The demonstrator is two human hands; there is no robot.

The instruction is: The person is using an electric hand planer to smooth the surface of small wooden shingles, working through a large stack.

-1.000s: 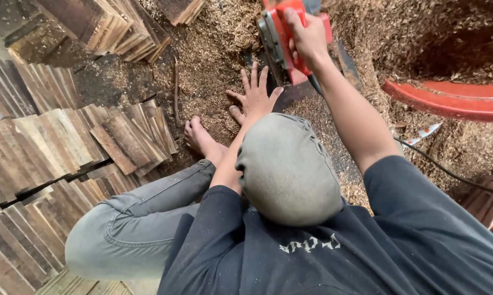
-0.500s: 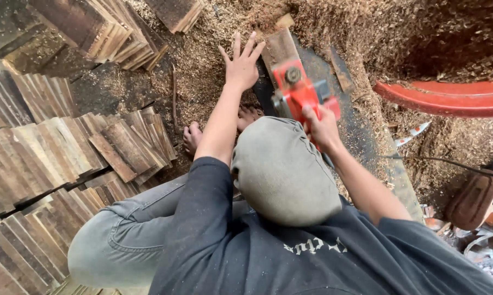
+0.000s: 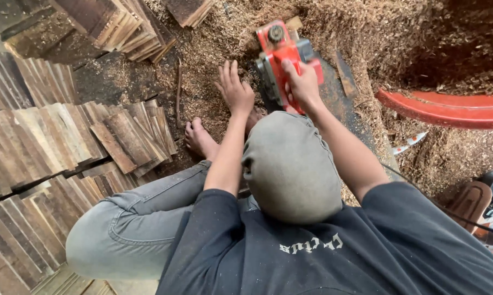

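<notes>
Right hand [image 3: 304, 87] is wrapped around the top handle of a red electric planer [image 3: 279, 57], which sits on a dark plank [image 3: 342, 93] running away from the person. Left hand [image 3: 235, 90] lies flat, fingers spread, gripping nothing, pressed on the sawdust-covered surface just left of the planer body.

Edges and room: the planer's left side is just beside the left hand; its right side has a strip of bare plank. A heap of wood shavings [image 3: 410, 38] crowds the plank's far and right edges. A red curved rim [image 3: 448, 109] lies right of the plank, well apart from the tool; whether it belongs to a tub cannot be told, and what shows inside its curve is shavings. A bare foot [image 3: 200, 139] rests on the ground near the left hand.

To the left, stacks of thin wooden slats [image 3: 55, 147] overlap in rows, leaving a narrow dark patch of ground between them and the foot. More slat bundles [image 3: 121, 24] lie at the far left. A black cable [image 3: 448, 213] runs over the person's right shoulder.
</notes>
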